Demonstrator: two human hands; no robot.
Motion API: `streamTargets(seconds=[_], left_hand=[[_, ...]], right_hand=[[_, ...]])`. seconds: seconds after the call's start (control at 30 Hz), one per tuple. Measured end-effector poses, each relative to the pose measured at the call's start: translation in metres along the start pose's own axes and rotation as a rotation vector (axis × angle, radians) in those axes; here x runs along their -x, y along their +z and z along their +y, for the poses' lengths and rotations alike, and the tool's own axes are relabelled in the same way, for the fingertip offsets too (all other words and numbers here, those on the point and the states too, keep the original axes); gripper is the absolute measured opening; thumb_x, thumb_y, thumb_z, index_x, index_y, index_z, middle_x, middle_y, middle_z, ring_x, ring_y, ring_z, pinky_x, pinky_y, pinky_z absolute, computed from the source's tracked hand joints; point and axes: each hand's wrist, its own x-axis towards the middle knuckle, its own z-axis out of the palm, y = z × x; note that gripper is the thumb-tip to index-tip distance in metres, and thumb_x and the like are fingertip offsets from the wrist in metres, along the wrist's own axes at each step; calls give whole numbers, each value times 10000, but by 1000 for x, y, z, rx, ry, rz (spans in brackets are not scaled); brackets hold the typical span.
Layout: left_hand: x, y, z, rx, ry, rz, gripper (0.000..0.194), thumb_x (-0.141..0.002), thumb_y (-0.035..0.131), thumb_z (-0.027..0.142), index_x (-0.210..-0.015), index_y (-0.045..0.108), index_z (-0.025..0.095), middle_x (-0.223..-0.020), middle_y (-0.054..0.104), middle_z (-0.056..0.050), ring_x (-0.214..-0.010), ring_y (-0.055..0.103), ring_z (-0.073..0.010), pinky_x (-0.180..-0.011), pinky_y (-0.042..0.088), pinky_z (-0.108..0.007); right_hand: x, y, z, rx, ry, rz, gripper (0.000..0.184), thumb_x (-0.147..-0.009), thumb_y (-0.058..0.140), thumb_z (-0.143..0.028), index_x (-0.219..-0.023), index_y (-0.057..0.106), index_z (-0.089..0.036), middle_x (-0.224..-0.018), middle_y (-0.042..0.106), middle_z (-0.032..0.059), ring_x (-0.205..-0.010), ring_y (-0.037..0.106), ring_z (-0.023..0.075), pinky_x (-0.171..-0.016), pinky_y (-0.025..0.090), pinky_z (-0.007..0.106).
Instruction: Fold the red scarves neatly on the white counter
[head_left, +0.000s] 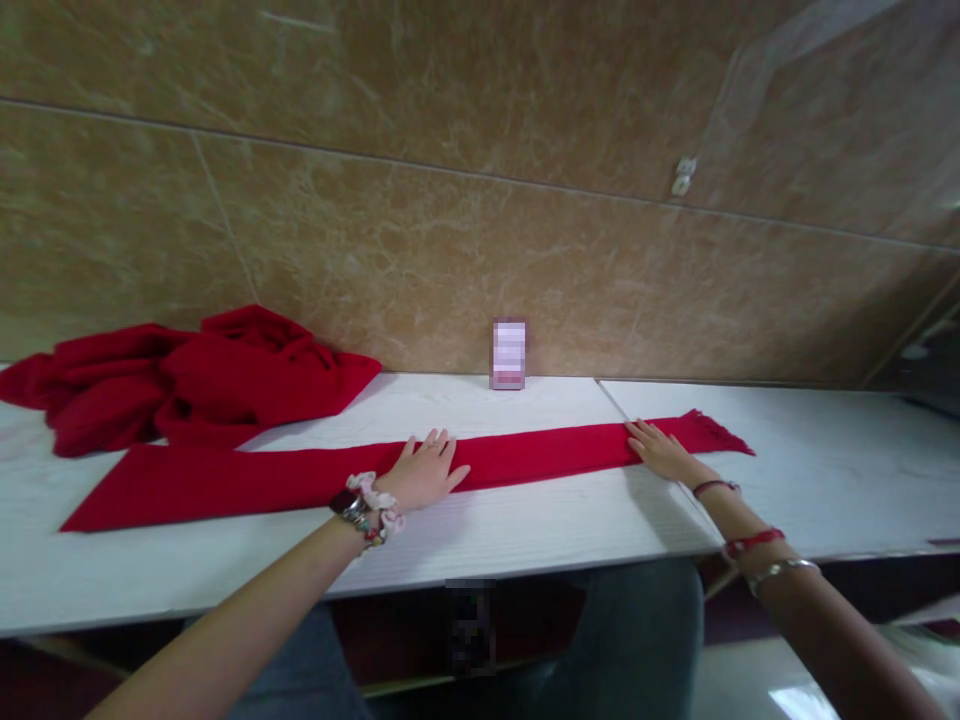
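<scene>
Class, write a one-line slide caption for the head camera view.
Two hands, left and right, press flat on a long red scarf beside crumpled red cloth.

Scarf (540, 458) was solid red; table (555, 520) white w/ faint grain; wall (420, 230) brown, prob. marbled.

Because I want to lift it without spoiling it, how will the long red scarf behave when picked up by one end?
The red scarf will probably hang floppy, since the same-coloured cloth beside it slumps in soft folds. Its flat layers may slip apart, as nothing visible fastens them. The loose fringe would likely dangle.
</scene>
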Motion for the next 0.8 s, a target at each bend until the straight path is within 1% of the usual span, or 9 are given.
streamTargets(seconds=[0.1, 0.2, 0.27, 0.3, 0.4, 0.53, 0.63, 0.73, 0.8], left_hand=[[-32, -12, 29, 78, 67, 81, 560, -917, 270, 431, -1347, 319, 76, -1431, 232, -163, -1329, 184, -269, -1033, 213, -489], [-64, -12, 65, 157, 183, 131, 552, -921, 261, 429, -1366, 282, 102, -1447, 203, -127, -1339, 156, -239, -1041, 221, -462], [-77, -4, 81, 170, 255, 125, 547, -918, 274, 428, -1366, 287, 114, -1443, 227, -113, -1334, 179, -229, -1041, 231, -444], [-80, 1, 86, 168, 281, 122, 541, -917, 279, 426, -1364, 295, 120, -1439, 243, -106, -1329, 197, -225, -1041, 235, -431], [-83, 13, 87, 158, 314, 139, 519, -916, 283, 414, -1360, 316, 147, -1429, 277, -83, -1321, 224, -216, -1041, 242, -395], [-82, 15, 82, 145, 322, 157, 498, -915, 288, 397, -1359, 329, 176, -1427, 285, -75, -1318, 232, -227, -1032, 245, -399], [-84, 14, 82, 128, 323, 155, 492, -913, 294, 386, -1358, 333, 179, -1427, 285, -80, -1309, 255, -228, -1030, 247, -394], [-85, 14, 82, 106, 320, 152, 488, -916, 286, 385, -1359, 333, 186, -1427, 285, -76, -1306, 263, -221, -1029, 250, -387], [-85, 14, 82, 96, 316, 146, 490, -917, 282, 385, -1361, 330, 184, -1426, 286, -77, -1306, 264, -218, -1027, 254, -385]], right_hand=[[-11, -13, -26, -139, 95, 88, 417, -908, 299, -226, -1299, 425, -158, -1388, 348, 175, -1246, 351, 326, -889, 402, 551], [-23, -26, -69, -249, -125, 154, 466, -916, 294, -291, -1362, 326, -162, -1420, 304, 147, -1287, 290, 279, -970, 346, 483], [-25, -28, -81, -254, -235, 123, 471, -924, 258, -318, -1374, 299, -186, -1425, 300, 127, -1296, 276, 262, -976, 330, 486], [-23, -27, -80, -247, -257, 103, 471, -927, 238, -325, -1377, 292, -196, -1426, 300, 122, -1299, 271, 256, -977, 322, 492], [-14, -16, -46, -232, -187, 37, 479, -931, 189, -331, -1389, 262, -210, -1431, 289, 119, -1307, 256, 242, -980, 303, 511], [2, 9, 31, -219, 10, -56, 486, -926, 174, -314, -1390, 261, -202, -1442, 262, 107, -1319, 220, 256, -978, 286, 551], [10, 29, 80, -221, 137, -53, 495, -921, 168, -318, -1387, 276, -190, -1429, 294, 102, -1314, 235, 251, -992, 286, 529], [13, 42, 112, -220, 236, -16, 489, -912, 192, -310, -1371, 311, -192, -1400, 356, 101, -1293, 289, 247, -977, 327, 510], [13, 42, 122, -213, 258, 22, 469, -901, 231, -287, -1338, 373, -193, -1365, 412, 104, -1272, 330, 250, -967, 347, 498]])
